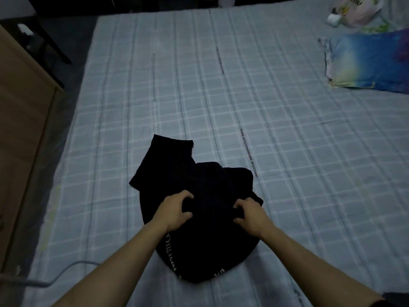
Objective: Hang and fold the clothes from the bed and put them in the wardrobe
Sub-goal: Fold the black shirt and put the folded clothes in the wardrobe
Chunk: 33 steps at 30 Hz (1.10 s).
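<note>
Left hand point(177, 210) and right hand point(249, 212), fingers curled, both grip folds of the black shirt point(199, 185) lying on the bed point(287, 151) beneath them.

**Single head view, looking down at bed**

One wide-angle camera on the person's head, facing forward and down, close above the bed point(221, 85). Both forearms enter from the bottom edge; pillow point(367, 60) in upper right corner.
</note>
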Motion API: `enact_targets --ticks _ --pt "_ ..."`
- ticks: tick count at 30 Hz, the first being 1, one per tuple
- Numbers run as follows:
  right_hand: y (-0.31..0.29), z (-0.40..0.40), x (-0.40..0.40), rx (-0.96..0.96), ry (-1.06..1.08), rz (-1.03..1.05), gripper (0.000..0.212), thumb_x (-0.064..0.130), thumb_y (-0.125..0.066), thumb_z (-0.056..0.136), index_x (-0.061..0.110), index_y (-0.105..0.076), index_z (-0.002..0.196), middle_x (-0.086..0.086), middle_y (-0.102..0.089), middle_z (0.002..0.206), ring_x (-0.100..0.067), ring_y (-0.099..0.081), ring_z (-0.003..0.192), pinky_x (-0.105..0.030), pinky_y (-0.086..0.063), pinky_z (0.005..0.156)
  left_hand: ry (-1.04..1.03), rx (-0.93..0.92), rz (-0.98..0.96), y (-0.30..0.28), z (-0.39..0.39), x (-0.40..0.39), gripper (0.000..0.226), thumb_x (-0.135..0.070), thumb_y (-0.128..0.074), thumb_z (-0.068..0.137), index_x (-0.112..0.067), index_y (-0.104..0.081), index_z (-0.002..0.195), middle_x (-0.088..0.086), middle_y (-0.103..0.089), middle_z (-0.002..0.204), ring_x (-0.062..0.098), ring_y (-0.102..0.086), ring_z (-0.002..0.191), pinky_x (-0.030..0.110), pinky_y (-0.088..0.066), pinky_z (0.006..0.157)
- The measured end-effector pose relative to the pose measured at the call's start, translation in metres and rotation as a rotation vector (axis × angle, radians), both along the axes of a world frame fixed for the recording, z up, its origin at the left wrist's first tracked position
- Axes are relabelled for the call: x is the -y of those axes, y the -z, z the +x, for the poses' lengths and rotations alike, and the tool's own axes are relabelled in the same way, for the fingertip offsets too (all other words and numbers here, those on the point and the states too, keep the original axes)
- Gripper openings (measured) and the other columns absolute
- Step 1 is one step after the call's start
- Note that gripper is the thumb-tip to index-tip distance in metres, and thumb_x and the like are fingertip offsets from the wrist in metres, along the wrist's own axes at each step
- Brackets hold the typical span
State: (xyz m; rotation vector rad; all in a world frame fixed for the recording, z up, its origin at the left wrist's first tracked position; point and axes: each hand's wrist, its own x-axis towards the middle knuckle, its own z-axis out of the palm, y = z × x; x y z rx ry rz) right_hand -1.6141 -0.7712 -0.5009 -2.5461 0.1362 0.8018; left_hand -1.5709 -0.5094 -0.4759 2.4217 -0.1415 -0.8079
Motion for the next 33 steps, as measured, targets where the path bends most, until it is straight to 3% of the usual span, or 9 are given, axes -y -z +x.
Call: enact_targets --ticks 2,5,13,17,19,23,26,29,33 --pt "-0.003 -0.004 -0.001 0.043 0.022 0.024 0.027 0.021 -0.07 0.084 0.019 -0.057 0.108 -0.003 -0.053 0.106 -0.021 -0.056 0.094 -0.03 -0.045 0.08 -0.022 0.053 -0.013 0.0 -0.005 -0.005 0.028 -0.017 -0.077 0.079 -0.033 -0.06 0.095 -0.006 -0.065 0.086 0.008 -0.062 0.072 0.032 -0.056 0.073" --pt "-0.019 -0.005 -0.006 0.142 0.071 0.112 0.016 0.016 -0.067 0.085 0.019 -0.054 0.095 -0.001 -0.057 0.093 -0.015 -0.054 0.083 -0.025 -0.037 0.069 -0.048 0.135 -0.015 -0.009 -0.01 -0.016 0.026 -0.018 -0.078 0.078 -0.03 -0.056 0.085 -0.006 -0.061 0.076 0.007 -0.057 0.066 0.023 -0.046 0.06" --pt "-0.101 0.006 -0.034 0.429 0.219 0.31 0.007 0.01 -0.06 0.093 0.016 -0.054 0.093 0.008 -0.062 0.082 0.001 -0.059 0.073 -0.01 -0.041 0.063 -0.064 0.434 -0.069 -0.07 -0.009 -0.055 0.025 -0.021 -0.077 0.079 -0.027 -0.053 0.085 -0.008 -0.053 0.08 0.005 -0.049 0.072 0.018 -0.033 0.062" --pt "-0.147 0.012 -0.048 0.541 0.213 0.314 0.008 0.02 -0.064 0.093 0.016 -0.057 0.091 0.006 -0.064 0.079 -0.006 -0.062 0.073 -0.019 -0.045 0.065 -0.074 0.549 -0.053 -0.108 -0.016 -0.078 0.019 -0.025 -0.075 0.082 -0.023 -0.058 0.09 -0.005 -0.056 0.082 0.014 -0.053 0.074 0.03 -0.043 0.066" --pt "-0.173 0.014 -0.051 0.617 0.215 0.291 0.013 0.023 -0.07 0.088 0.017 -0.059 0.086 0.008 -0.063 0.073 -0.004 -0.06 0.068 -0.014 -0.042 0.062 -0.067 0.602 -0.041 -0.127 -0.018 -0.089 0.018 -0.026 -0.073 0.083 -0.021 -0.058 0.092 -0.003 -0.056 0.083 0.017 -0.055 0.076 0.034 -0.046 0.067" --pt "-0.22 0.018 -0.054 0.769 0.148 0.184 0.02 0.03 -0.073 0.086 0.016 -0.059 0.082 0.001 -0.061 0.077 -0.013 -0.057 0.071 -0.02 -0.039 0.065 -0.062 0.751 -0.044 -0.167 -0.014 -0.105 0.019 -0.022 -0.076 0.081 -0.016 -0.062 0.092 0.0 -0.051 0.092 0.022 -0.051 0.087 0.036 -0.047 0.071" --pt "-0.252 0.019 -0.055 0.877 0.073 0.178 0.019 0.031 -0.069 0.088 0.019 -0.054 0.084 0.0 -0.053 0.086 -0.015 -0.051 0.08 -0.025 -0.038 0.072 -0.059 0.807 -0.179 -0.195 -0.008 -0.11 0.016 -0.022 -0.073 0.079 -0.014 -0.064 0.088 0.001 -0.059 0.105 0.023 -0.054 0.099 0.031 -0.043 0.086" --pt "-0.286 0.015 -0.053 0.854 0.045 0.235 0.021 0.03 -0.062 0.094 0.013 -0.053 0.087 -0.003 -0.059 0.077 -0.017 -0.057 0.07 -0.026 -0.042 0.064 -0.051 0.725 -0.37 -0.227 -0.01 -0.112 0.011 -0.029 -0.065 0.086 -0.018 -0.06 0.084 -0.003 -0.066 0.088 0.019 -0.062 0.089 0.035 -0.048 0.082" --pt "-0.32 0.006 -0.05 0.91 0.012 0.164 0.022 0.029 -0.062 0.094 0.013 -0.049 0.088 -0.007 -0.057 0.065 -0.02 -0.055 0.059 -0.032 -0.04 0.059 -0.003 0.747 -0.407 -0.259 -0.017 -0.115 0.017 -0.022 -0.069 0.09 -0.022 -0.054 0.082 -0.005 -0.062 0.075 0.014 -0.061 0.074 0.037 -0.05 0.07"
